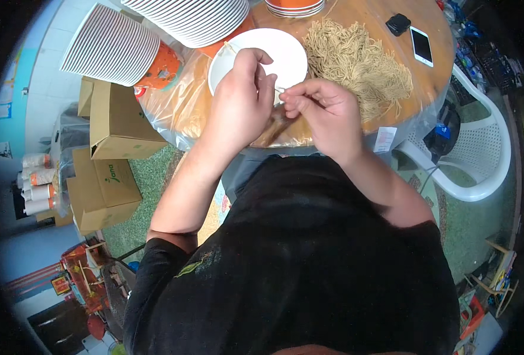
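A round white disc (283, 50), like a plate or lid, lies on the table in front of me, with a thin pale strand near its left edge. My left hand (245, 97) is over its near side, fingers curled in; what they hold, if anything, is hidden. Close beside it, my right hand (328, 109) pinches a tiny pale end of something (280, 90) between thumb and fingertips. To the right of the disc is a loose heap of tan cord or yarn strands (357, 62).
Stacked paper buckets (117, 47) stand at the table's left, another stack (191, 18) behind the disc. A white phone (421, 46) and a small black case (397, 24) lie at the far right. Cardboard boxes (123, 127) are left of the table, a white plastic chair (487, 136) right.
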Demonstrator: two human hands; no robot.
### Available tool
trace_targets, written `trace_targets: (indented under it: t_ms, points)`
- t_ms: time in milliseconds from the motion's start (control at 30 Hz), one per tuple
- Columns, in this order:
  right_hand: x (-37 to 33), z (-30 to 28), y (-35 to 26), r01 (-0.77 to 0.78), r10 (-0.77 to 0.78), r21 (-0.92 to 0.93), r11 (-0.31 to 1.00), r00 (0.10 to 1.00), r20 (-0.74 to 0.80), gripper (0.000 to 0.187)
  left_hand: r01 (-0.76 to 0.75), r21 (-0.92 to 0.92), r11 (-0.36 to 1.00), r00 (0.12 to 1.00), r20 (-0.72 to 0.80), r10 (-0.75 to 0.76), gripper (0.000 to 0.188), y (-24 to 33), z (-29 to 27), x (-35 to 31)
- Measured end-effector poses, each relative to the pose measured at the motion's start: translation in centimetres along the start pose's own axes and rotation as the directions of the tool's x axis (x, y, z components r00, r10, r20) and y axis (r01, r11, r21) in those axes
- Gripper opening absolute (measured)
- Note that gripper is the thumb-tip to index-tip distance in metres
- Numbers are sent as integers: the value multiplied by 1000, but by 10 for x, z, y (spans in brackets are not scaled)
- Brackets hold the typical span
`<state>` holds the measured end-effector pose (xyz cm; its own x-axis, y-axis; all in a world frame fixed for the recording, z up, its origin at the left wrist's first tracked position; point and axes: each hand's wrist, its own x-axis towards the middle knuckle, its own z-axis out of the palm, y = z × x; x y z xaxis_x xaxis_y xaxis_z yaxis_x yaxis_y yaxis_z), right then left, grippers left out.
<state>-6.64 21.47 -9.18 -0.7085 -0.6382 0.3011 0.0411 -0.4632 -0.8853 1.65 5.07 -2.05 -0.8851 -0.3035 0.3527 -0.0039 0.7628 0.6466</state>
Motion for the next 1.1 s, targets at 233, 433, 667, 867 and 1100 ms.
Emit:
trace_targets:
  t_ms: [233, 433, 667, 867, 1100]
  points:
    - [12, 11, -29, -181, 178, -9, 983, 974, -141, 22, -209, -153, 966, 966, -189, 179, 34, -14, -3, -2]
    - [27, 10, -46, -359, 347, -128, 924, 932, -108, 19, -584, 33, 811, 802, -133, 582, 40, -5, -6, 2]
    - [36, -3, -64, -411, 453, -325, 852, 890, 61, 17, -656, 84, 750, 745, -89, 662, 35, -1, -10, 17]
    - [42, -17, -68, -380, 443, -319, 868, 884, 150, 16, -556, -12, 831, 831, -20, 556, 28, 8, -6, 24]
    - [33, -30, -55, -363, 384, -137, 922, 902, 199, 18, -127, -450, 884, 954, 190, 234, 53, -4, -7, 15]
